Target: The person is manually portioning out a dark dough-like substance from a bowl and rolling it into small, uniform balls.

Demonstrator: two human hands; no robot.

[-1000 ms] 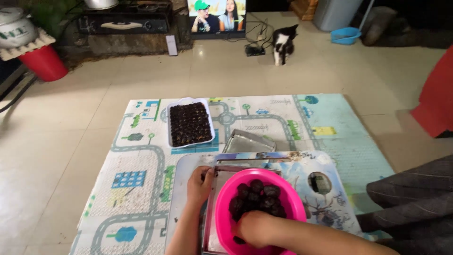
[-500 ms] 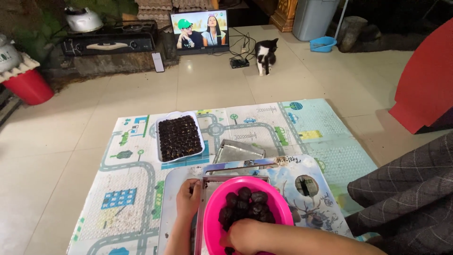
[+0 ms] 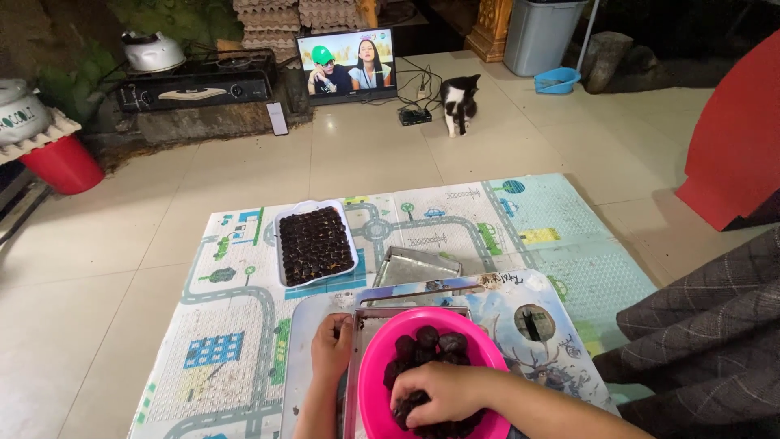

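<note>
At the bottom middle of the picture sits a pink bowl (image 3: 370,382) full of dark round balls (image 3: 426,340). The right hand (image 3: 439,392) is down inside the bowl, fingers curled over some balls, but I cannot tell if it grips one. The left hand (image 3: 331,348) is closed on the edge of a metal tray (image 3: 354,325) just beside the bowl. The balls look small, light and soft, maybe a bit sticky, so they could squash; best to pinch one gently at its sides. A white tray (image 3: 314,244) packed with dark pieces lies higher up on the road mat (image 3: 219,341).
</note>
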